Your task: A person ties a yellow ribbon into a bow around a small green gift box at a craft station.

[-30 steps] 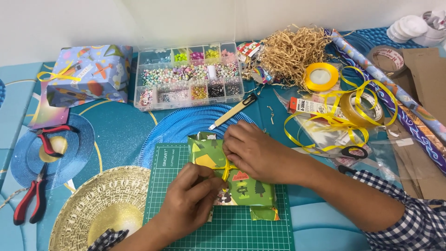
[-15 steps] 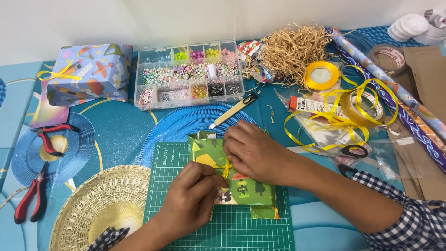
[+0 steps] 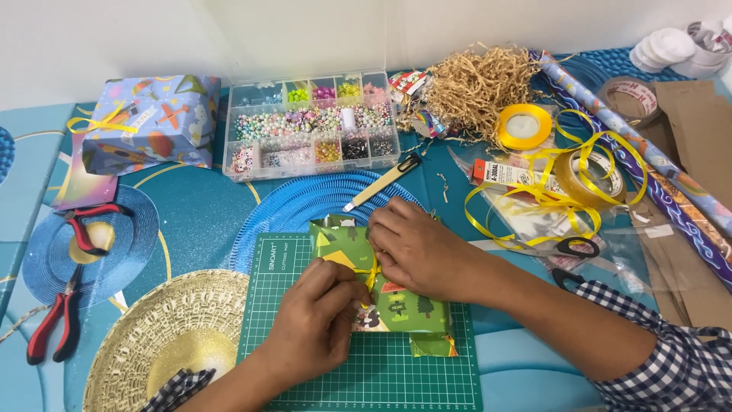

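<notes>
we find a small green-wrapped gift (image 3: 396, 305) lying on the green cutting mat (image 3: 320, 374), toward the mat's upper right part, on the blue table (image 3: 191, 214). a yellow ribbon (image 3: 371, 276) crosses the top of the gift. the left hand (image 3: 320, 324) rests on the gift's lower left side with its fingers closed narrowly, pinching the ribbon near its crossing. the right hand (image 3: 415, 248) lies over the gift's upper right side, its fingers curled down onto the wrapping and pinching the same ribbon; the two hands touch at the crossing. we cannot tell whether a knot is formed, since the fingers hide it.

beyond the mat we note a clear bead organiser box (image 3: 313, 126), a blue-wrapped gift (image 3: 149, 126) with a yellow ribbon to its left, a heap of shredded straw paper (image 3: 476, 84), a yellow ribbon spool (image 3: 524, 126), loose yellow ribbon and a roll of clear tape (image 3: 591, 177) at right, scissors (image 3: 568, 248) just beside the right forearm, and red-handled pliers (image 3: 57, 320) at the left edge.
</notes>
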